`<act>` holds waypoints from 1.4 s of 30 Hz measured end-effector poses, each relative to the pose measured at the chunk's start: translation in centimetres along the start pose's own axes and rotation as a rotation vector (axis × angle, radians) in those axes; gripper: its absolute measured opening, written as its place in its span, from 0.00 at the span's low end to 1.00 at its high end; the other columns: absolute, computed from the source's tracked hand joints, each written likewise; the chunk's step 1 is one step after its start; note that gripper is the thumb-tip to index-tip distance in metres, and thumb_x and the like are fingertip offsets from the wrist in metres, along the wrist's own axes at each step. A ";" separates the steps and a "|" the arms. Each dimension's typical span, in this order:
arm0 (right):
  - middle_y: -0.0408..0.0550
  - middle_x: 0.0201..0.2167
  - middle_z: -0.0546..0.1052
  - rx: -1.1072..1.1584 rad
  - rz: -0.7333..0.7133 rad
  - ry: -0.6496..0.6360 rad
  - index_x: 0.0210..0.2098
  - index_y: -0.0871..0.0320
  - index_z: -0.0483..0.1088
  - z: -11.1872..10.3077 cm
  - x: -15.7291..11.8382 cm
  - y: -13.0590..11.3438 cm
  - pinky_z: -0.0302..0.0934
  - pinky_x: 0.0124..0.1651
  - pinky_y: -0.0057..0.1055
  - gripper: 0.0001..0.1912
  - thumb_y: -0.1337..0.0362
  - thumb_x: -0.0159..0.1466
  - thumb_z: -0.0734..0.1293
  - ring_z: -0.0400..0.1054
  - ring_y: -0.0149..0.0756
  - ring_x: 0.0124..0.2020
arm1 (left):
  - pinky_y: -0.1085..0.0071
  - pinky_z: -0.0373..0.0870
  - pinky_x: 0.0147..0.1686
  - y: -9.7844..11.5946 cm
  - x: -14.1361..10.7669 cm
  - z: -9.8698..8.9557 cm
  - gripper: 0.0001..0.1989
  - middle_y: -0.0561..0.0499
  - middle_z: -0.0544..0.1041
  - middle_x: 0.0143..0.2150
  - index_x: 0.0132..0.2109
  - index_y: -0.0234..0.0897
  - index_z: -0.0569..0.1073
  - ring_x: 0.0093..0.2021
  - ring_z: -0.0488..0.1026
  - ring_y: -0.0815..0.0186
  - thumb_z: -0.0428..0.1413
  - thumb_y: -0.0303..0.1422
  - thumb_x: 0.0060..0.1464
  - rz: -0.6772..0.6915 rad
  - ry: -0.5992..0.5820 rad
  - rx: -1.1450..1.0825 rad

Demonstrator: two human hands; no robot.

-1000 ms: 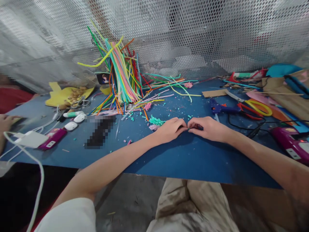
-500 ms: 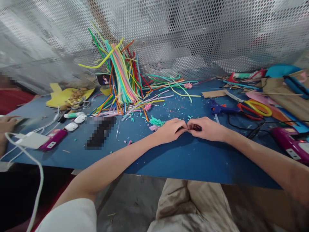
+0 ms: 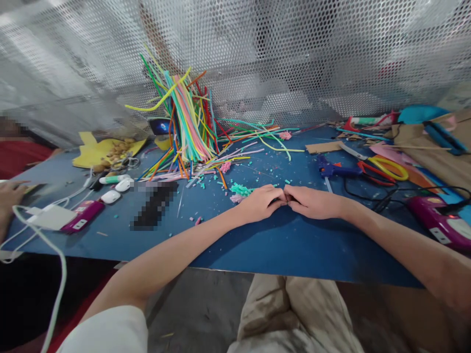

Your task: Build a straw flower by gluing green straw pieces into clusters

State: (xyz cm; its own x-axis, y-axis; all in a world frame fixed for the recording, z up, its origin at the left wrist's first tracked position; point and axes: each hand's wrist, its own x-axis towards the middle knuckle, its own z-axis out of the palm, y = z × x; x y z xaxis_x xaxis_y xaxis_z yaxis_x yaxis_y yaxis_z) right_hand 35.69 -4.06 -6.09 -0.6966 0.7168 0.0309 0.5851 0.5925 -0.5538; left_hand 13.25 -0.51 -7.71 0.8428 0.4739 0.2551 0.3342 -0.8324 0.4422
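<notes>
Over the middle of the blue table (image 3: 235,250), my left hand (image 3: 262,203) and my right hand (image 3: 312,202) meet at the fingertips. Both are closed, thumbs and fingers pinched together. Whatever they hold between them is too small or hidden to make out. Just left of my left hand lie a turquoise fuzzy piece (image 3: 241,189) and a pale pink one (image 3: 236,198), partly behind the hand. Small turquoise and pink bits are scattered beyond my hands.
A tall bunch of coloured pipe cleaners (image 3: 189,122) stands at the back. On the right are a blue glue gun (image 3: 338,169), yellow-handled scissors (image 3: 388,166) and a purple power strip (image 3: 437,220). Cables and a white charger (image 3: 51,215) lie left, near another person's hand (image 3: 11,196).
My right hand's fingers have curled closer in against my left fingertips, narrowing the gap inside them. The view has shifted slightly.
</notes>
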 end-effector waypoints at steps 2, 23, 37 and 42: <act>0.45 0.33 0.68 -0.009 -0.001 -0.004 0.36 0.54 0.56 0.0 0.0 -0.1 0.55 0.37 0.34 0.04 0.66 0.69 0.55 0.61 0.36 0.32 | 0.67 0.68 0.46 0.1 0.0 0.0 0.07 0.49 0.78 0.40 0.41 0.38 0.72 0.43 0.72 0.63 0.51 0.33 0.68 0.007 0.002 -0.006; 0.39 0.27 0.70 0.179 0.022 0.143 0.35 0.55 0.67 0.0 -0.2 0.8 0.56 0.33 0.29 0.10 0.55 0.68 0.64 0.60 0.30 0.28 | 0.68 0.68 0.44 0.1 -0.2 0.0 0.06 0.51 0.76 0.39 0.43 0.39 0.71 0.41 0.72 0.64 0.52 0.34 0.67 -0.067 0.022 0.027; 0.40 0.27 0.70 0.111 0.015 0.170 0.35 0.55 0.65 -0.1 -0.3 0.4 0.55 0.33 0.30 0.09 0.57 0.68 0.65 0.61 0.31 0.27 | 0.67 0.68 0.44 0.1 -0.1 0.0 0.06 0.50 0.76 0.39 0.43 0.39 0.70 0.42 0.72 0.64 0.51 0.35 0.68 -0.067 0.018 0.027; 0.40 0.28 0.69 0.154 0.037 0.144 0.36 0.55 0.65 -0.2 -0.3 0.7 0.55 0.34 0.30 0.10 0.56 0.70 0.61 0.60 0.31 0.29 | 0.68 0.68 0.44 0.1 -0.2 0.0 0.07 0.51 0.76 0.38 0.42 0.39 0.70 0.41 0.72 0.64 0.51 0.36 0.68 -0.057 0.019 0.029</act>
State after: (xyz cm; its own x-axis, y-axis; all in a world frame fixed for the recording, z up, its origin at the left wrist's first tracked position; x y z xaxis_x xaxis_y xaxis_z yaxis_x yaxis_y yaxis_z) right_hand 36.34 -3.80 -6.34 -0.6032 0.7884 0.1205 0.5312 0.5098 -0.6767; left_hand 13.16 -0.69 -7.69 0.8139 0.5262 0.2464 0.3940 -0.8115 0.4315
